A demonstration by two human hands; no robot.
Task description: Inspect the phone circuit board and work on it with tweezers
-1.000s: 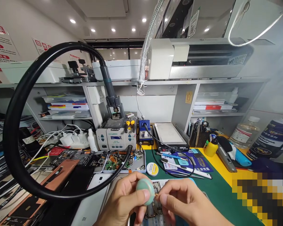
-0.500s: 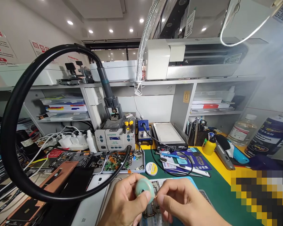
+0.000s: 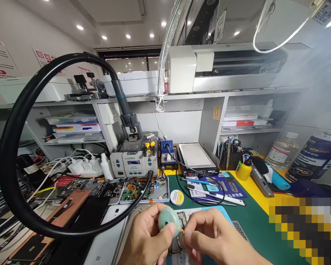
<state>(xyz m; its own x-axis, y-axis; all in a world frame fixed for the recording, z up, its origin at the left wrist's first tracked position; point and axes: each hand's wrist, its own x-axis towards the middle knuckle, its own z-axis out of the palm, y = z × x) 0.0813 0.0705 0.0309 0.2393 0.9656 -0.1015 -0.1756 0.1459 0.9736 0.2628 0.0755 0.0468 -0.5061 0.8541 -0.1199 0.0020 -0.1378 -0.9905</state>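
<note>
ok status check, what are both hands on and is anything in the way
Left hand holds pale green spool. Right hand pinches copper-coloured strand at spool's edge. Hands partly block view of circuit board.

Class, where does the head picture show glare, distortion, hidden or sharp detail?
Head view, top: ceiling lights glare white; head view, upper right: pale haze; head view, right: the blue can looks slanted, probably lens distortion; head view, lower right: blocky pixels hide detail; head view, bottom centre: the turquoise spool in the left hand looks sharp.
</note>
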